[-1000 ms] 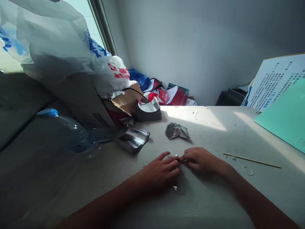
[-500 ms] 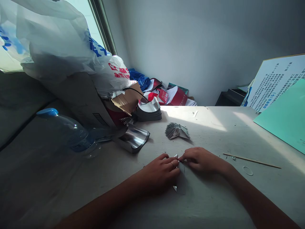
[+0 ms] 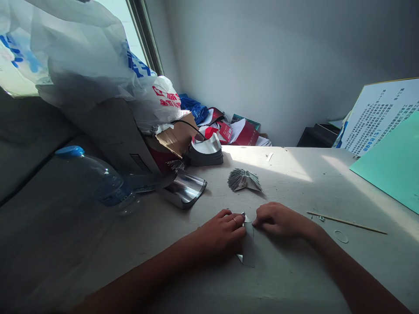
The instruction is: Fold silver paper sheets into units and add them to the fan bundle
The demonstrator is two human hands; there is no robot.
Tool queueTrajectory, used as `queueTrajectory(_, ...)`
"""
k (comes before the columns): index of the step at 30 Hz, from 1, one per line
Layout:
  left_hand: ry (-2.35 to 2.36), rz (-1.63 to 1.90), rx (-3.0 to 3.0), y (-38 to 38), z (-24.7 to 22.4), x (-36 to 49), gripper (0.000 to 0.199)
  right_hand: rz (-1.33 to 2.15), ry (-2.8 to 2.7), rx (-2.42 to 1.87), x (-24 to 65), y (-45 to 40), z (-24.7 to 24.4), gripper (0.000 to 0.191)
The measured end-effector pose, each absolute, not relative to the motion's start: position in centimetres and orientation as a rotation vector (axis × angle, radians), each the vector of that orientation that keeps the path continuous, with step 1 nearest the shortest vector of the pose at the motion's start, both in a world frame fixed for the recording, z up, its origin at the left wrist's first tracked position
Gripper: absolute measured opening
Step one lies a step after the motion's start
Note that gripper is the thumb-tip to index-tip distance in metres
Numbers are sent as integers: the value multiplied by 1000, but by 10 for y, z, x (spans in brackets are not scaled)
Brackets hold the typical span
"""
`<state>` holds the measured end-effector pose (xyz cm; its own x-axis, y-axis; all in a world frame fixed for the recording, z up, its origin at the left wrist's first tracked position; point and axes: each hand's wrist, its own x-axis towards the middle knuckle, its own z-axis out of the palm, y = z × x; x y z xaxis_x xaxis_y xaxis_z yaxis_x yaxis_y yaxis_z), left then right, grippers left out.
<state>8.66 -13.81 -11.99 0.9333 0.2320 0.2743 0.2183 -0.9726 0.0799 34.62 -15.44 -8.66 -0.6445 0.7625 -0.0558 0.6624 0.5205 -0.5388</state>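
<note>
A sheet of silver foil paper (image 3: 249, 246) lies on the table, partly folded, with its dull side up and bright foil at the fold. My left hand (image 3: 224, 231) rests on its left part, fingers bent and pressed down on the fold; a ring is on one finger. The fingers of my right hand (image 3: 278, 219) are curled together, with the tips at the sheet's upper right edge, by a small folded flap. Beyond the hands stands a fanned bundle of folded foil pieces (image 3: 245, 180). The left palm hides much of the sheet.
A stack of curled foil sheets (image 3: 185, 187) and a plastic bottle (image 3: 98, 179) are at the left, below plastic bags (image 3: 85, 56). On the right lie a thin wooden stick (image 3: 350, 223), a rubber band (image 3: 341, 236) and a green board (image 3: 393, 161).
My right fingertips have slid right along the foil paper, from the fold beside my left fingers to its edge. My left hand has stayed almost in place. The view has shifted slightly.
</note>
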Motion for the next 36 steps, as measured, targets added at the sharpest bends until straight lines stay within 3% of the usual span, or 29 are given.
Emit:
queueTrajectory(12, 291, 409, 3193, -146, -108, 90, 4, 697, -2460, -1277, 334, -150, -102, 36)
queueTrajectory(36, 398, 352, 3086, -146, -112, 89, 7, 241, -2540, -1439, 331, -146, -110, 33)
